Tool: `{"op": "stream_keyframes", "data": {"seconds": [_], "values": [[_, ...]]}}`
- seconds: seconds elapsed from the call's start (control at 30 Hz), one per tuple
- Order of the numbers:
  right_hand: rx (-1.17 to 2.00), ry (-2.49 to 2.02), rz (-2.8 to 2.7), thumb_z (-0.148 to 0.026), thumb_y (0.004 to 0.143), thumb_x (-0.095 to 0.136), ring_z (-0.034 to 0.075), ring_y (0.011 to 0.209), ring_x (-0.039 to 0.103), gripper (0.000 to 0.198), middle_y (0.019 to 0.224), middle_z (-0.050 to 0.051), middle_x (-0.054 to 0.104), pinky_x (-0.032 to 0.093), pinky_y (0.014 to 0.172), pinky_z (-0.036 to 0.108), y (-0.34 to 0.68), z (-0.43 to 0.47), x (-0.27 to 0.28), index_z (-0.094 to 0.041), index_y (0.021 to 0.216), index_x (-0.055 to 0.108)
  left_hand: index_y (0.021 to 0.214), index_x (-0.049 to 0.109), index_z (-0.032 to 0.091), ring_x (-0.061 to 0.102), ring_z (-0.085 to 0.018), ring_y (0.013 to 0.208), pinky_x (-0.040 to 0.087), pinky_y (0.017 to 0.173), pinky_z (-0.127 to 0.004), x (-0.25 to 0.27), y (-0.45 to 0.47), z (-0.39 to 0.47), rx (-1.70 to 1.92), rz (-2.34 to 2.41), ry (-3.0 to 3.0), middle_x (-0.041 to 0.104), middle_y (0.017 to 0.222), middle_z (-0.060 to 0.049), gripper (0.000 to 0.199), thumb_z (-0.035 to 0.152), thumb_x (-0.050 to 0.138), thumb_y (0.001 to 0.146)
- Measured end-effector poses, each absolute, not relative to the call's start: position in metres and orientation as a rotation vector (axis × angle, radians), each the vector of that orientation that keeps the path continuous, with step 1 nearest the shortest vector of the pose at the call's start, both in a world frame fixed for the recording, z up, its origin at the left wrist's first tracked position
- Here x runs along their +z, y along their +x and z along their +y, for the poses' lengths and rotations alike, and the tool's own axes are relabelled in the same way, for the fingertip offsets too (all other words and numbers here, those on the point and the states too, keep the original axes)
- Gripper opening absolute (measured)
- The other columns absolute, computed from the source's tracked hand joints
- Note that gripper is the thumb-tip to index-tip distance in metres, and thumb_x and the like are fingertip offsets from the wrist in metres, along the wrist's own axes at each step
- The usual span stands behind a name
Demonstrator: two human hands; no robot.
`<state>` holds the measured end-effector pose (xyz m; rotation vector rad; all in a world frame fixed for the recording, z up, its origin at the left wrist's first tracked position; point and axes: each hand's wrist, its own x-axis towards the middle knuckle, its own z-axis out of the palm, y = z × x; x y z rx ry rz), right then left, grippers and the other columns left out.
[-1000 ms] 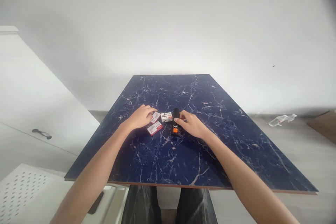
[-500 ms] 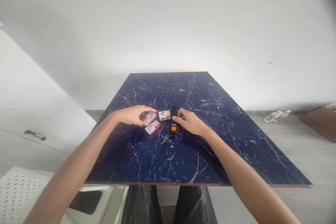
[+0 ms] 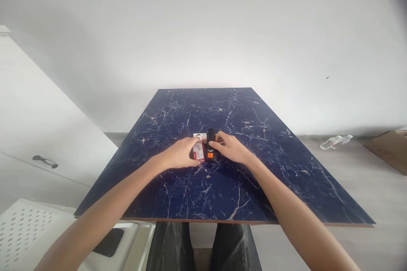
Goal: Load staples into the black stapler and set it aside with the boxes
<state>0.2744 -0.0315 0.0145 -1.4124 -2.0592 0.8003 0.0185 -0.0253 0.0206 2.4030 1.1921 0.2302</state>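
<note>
My left hand [image 3: 181, 152] is closed around the red-and-white small boxes [image 3: 199, 152], thumb at the near end and fingers at the far end. They stand close against the left side of a long black stapler [image 3: 210, 155] with an orange patch on its near end. Partly covered by my left fingers, a white small box [image 3: 199, 135] with a dark picture sits just beyond them. My right hand [image 3: 229, 146] grips the stapler from the right, its thumb along the top. How many red-and-white boxes are in my left hand is hard to see.
All of this lies on a dark blue marble-patterned table [image 3: 203, 190] set against a white wall. A clear plastic bottle [image 3: 332, 142] and a cardboard box [image 3: 388, 148] are on the floor to the right. At left are a white cabinet [image 3: 22, 114] and a perforated white chair [image 3: 23, 228].
My left hand has moved right, bringing the red-and-white boxes from an angled spread up against the white box and stapler. My right hand stays on the stapler.
</note>
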Motion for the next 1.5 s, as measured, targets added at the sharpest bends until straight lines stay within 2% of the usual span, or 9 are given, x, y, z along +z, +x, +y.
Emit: {"op": "stream_keyframes", "data": {"seconds": [0.23, 0.37, 0.63, 0.83, 0.93, 1.03, 1.13, 1.37, 1.5], "values": [[0.869, -1.409, -2.050, -0.047, 0.093, 0.060, 0.024, 0.092, 0.070, 0.025, 0.101, 0.005, 0.074, 0.048, 0.073, 0.032, 0.274, -0.034, 0.016, -0.024, 0.089, 0.050, 0.132, 0.060, 0.026, 0.056, -0.031, 0.124, 0.049, 0.099, -0.043, 0.023, 0.024, -0.018, 0.354, 1.012, 2.521, 0.054, 0.143, -0.011, 0.051, 0.051, 0.067, 0.088], [0.905, -1.389, -2.055, -0.048, 0.094, 0.059, 0.023, 0.093, 0.069, 0.025, 0.102, 0.004, 0.074, 0.048, 0.072, 0.031, 0.275, -0.033, 0.016, -0.024, 0.090, 0.051, 0.135, 0.061, 0.025, 0.047, -0.030, 0.135, 0.039, 0.113, -0.048, 0.019, 0.015, 0.012, 0.453, 1.111, 2.598, 0.053, 0.147, -0.010, 0.039, 0.029, 0.048, 0.098], [0.905, -1.381, -2.060, -0.051, 0.094, 0.058, 0.023, 0.092, 0.069, 0.028, 0.100, 0.005, 0.073, 0.047, 0.073, 0.032, 0.276, -0.033, 0.018, -0.024, 0.089, 0.050, 0.139, 0.060, 0.021, 0.058, -0.027, 0.105, 0.048, 0.092, -0.041, 0.004, 0.010, 0.022, 0.384, 1.167, 2.703, 0.070, 0.111, -0.012, 0.043, 0.019, 0.045, 0.099], [0.913, -1.411, -2.042, -0.049, 0.093, 0.060, 0.022, 0.088, 0.068, 0.028, 0.100, 0.004, 0.073, 0.047, 0.074, 0.032, 0.274, -0.033, 0.017, -0.023, 0.088, 0.050, 0.137, 0.061, 0.018, 0.059, -0.027, 0.099, 0.051, 0.083, -0.040, -0.001, 0.020, 0.007, 0.442, 1.116, 2.624, 0.069, 0.105, -0.012, 0.042, 0.020, 0.048, 0.097], [0.933, -1.410, -2.040, -0.052, 0.093, 0.058, 0.022, 0.090, 0.067, 0.030, 0.102, 0.004, 0.073, 0.047, 0.073, 0.032, 0.274, -0.034, 0.017, -0.024, 0.089, 0.049, 0.139, 0.061, 0.023, 0.058, -0.028, 0.111, 0.050, 0.093, -0.043, 0.004, 0.015, 0.005, 0.450, 1.083, 2.552, 0.065, 0.118, -0.012, 0.042, 0.026, 0.050, 0.098], [0.950, -1.430, -1.996, -0.051, 0.093, 0.059, 0.023, 0.092, 0.068, 0.029, 0.103, 0.004, 0.073, 0.047, 0.073, 0.032, 0.273, -0.034, 0.015, -0.024, 0.091, 0.049, 0.156, 0.038, 0.035, 0.036, -0.038, 0.143, 0.041, 0.110, -0.053, 0.011, 0.005, 0.004, 0.374, 1.040, 2.486, 0.038, 0.158, -0.010, 0.070, 0.051, 0.063, 0.093], [0.965, -1.462, -1.942, -0.048, 0.091, 0.061, 0.022, 0.089, 0.069, 0.027, 0.101, 0.004, 0.073, 0.048, 0.074, 0.032, 0.271, -0.034, 0.013, -0.024, 0.093, 0.049, 0.163, 0.007, 0.043, 0.012, -0.045, 0.153, 0.031, 0.116, -0.062, 0.010, 0.003, 0.004, 0.174, 1.050, 2.401, 0.009, 0.171, -0.005, 0.117, 0.072, 0.075, 0.073], [0.992, -1.451, -1.919, -0.047, 0.091, 0.061, 0.020, 0.088, 0.069, 0.026, 0.098, 0.002, 0.074, 0.049, 0.072, 0.031, 0.271, -0.033, 0.013, -0.024, 0.090, 0.049, 0.164, 0.010, 0.036, 0.012, -0.047, 0.153, 0.027, 0.118, -0.064, 0.000, 0.014, 0.004, 0.115, 1.127, 2.360, 0.010, 0.171, -0.009, 0.130, 0.081, 0.077, 0.061], [1.018, -1.434, -1.910, -0.049, 0.091, 0.061, 0.019, 0.081, 0.068, 0.028, 0.097, 0.001, 0.074, 0.050, 0.070, 0.031, 0.273, -0.032, 0.009, -0.024, 0.091, 0.049, 0.163, 0.010, 0.041, 0.017, -0.046, 0.152, 0.034, 0.114, -0.062, 0.004, 0.006, 0.006, 0.089, 1.057, 2.353, 0.009, 0.171, -0.008, 0.126, 0.076, 0.079, 0.063]]}}
